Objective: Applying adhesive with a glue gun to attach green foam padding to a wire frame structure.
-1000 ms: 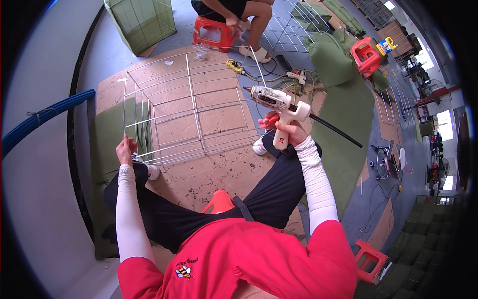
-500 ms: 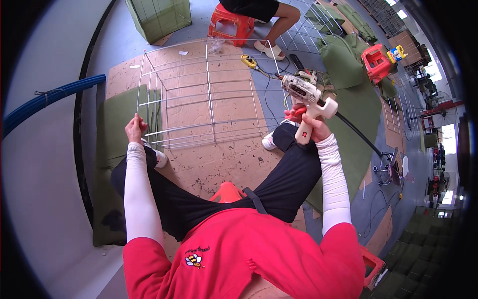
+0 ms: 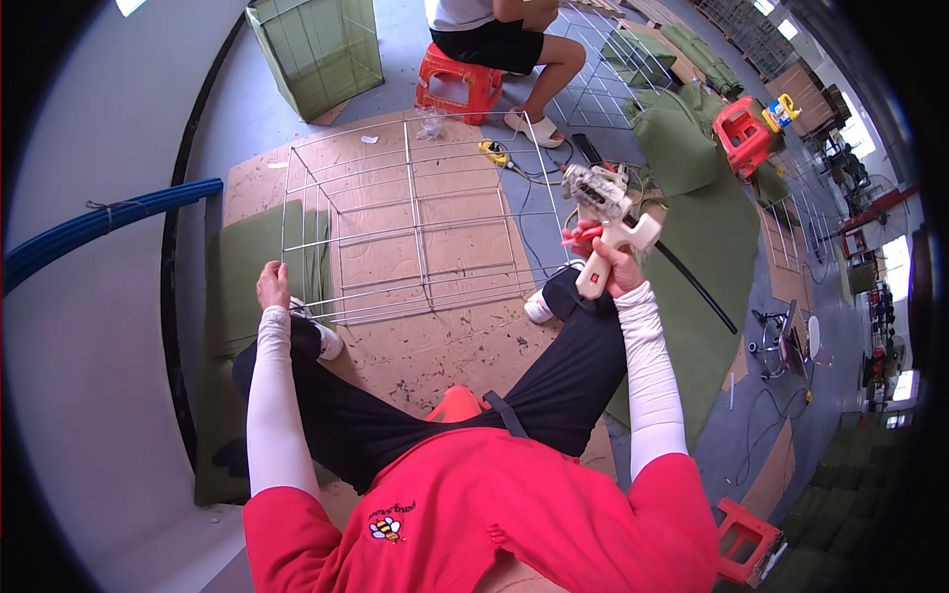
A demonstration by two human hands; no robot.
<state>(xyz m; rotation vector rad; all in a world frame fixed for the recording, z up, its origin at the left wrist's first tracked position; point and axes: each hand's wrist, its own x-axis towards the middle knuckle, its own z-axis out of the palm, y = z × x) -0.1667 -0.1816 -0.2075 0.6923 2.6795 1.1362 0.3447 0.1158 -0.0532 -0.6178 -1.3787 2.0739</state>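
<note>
A silver wire frame (image 3: 419, 232), box-like with crossing rods, stands in front of my knees. My left hand (image 3: 274, 285) has its fingers closed on the frame's near left side. In my right hand (image 3: 621, 269) is a white glue gun (image 3: 603, 193) with a red trigger and a worn, stained front. A long black rod (image 3: 697, 288) sticks out from the back of the gun. The gun is held beside the frame's right edge, by my right knee; whether its tip touches a wire cannot be made out.
Stained cardboard (image 3: 435, 356) covers the floor, with folded green fabric (image 3: 242, 262) at left and more green sheet (image 3: 692, 336) at right. A person sits on a red stool (image 3: 457, 84) ahead. Cables and a yellow power socket (image 3: 494, 153) lie nearby. Blue tubes (image 3: 119, 217) are at far left.
My right hand has lowered the glue gun slightly and turned it. The wire frame sits a little lower in view, with my left hand still on it. The whole view has shifted, showing more ahead.
</note>
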